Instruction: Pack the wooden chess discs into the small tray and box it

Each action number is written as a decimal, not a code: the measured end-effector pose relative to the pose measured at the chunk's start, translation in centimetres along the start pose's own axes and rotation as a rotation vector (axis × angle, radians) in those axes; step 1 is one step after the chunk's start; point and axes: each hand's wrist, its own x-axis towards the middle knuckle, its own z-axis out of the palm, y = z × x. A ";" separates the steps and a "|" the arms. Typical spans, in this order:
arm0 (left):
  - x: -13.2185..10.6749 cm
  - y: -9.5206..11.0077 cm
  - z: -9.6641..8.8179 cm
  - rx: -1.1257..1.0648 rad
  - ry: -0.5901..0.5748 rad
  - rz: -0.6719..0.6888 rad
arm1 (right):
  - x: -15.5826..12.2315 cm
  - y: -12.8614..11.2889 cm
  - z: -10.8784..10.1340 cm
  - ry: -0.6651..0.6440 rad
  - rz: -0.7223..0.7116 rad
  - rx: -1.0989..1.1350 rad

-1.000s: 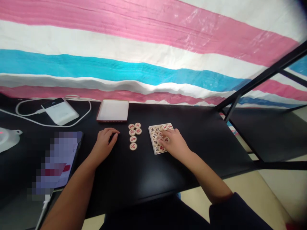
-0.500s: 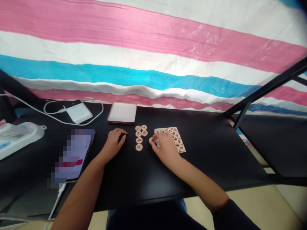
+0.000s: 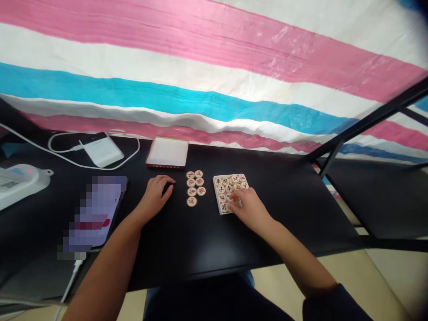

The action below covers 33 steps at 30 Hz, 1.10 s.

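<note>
I'm watching the left hand point(image 3: 154, 195) and right hand point(image 3: 250, 208) resting apart on the black surface point(image 3: 207, 249), the right on a pale wooden tray point(image 3: 216, 189) (pink-and-blue striped sheeting point(image 3: 214, 89) is hanging behind).

"What sat to your left on the desk point(image 3: 267, 232)?"

"You had a white power bank point(image 3: 101, 149) on a white cable point(image 3: 115, 164), a power strip point(image 3: 20, 180), and a tablet point(image 3: 95, 214) with its screen pixelated."

"And ahead of you?"

"A flat box point(image 3: 167, 152) with a pale top, below a pink, white and blue striped plastic sheet point(image 3: 214, 76)."

Indoor black desk point(image 3: 234, 249) area, striped plastic backdrop point(image 3: 200, 76)
</note>
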 end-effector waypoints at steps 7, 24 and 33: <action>-0.1 -0.1 0.0 0.020 -0.001 0.007 | -1.1 0.7 -0.1 -0.075 -0.024 0.001; -0.3 0.4 -0.1 0.037 -0.028 0.011 | 1.3 -4.6 4.4 0.191 -0.127 0.082; -0.2 0.5 0.0 0.024 -0.024 -0.013 | 4.4 2.9 1.0 0.362 0.233 -0.178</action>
